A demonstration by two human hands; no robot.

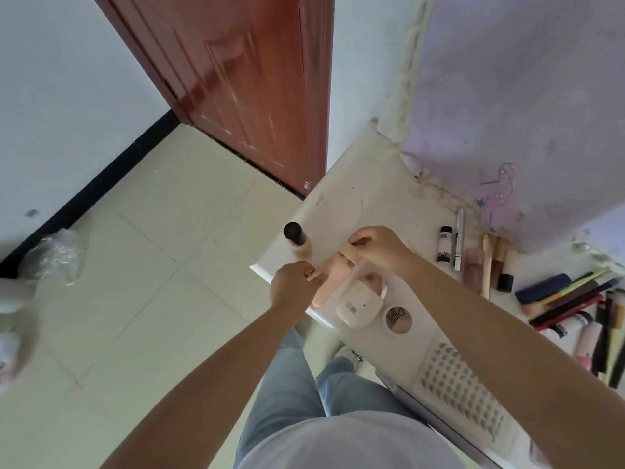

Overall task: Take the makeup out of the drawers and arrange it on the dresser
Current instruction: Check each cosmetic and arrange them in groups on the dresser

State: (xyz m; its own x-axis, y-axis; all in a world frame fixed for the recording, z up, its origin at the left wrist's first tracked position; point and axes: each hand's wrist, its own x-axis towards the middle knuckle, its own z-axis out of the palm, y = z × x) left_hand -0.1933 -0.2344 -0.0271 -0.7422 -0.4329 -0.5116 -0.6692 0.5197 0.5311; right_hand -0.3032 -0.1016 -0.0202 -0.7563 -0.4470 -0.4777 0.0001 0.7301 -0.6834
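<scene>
Pinching opposite ends, both hands [333,265] hold the peach case [329,282] between them.

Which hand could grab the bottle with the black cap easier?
Probably the left hand. It is nearer the bottle at the dresser corner; the right hand is farther. Both hold the peach item.
</scene>
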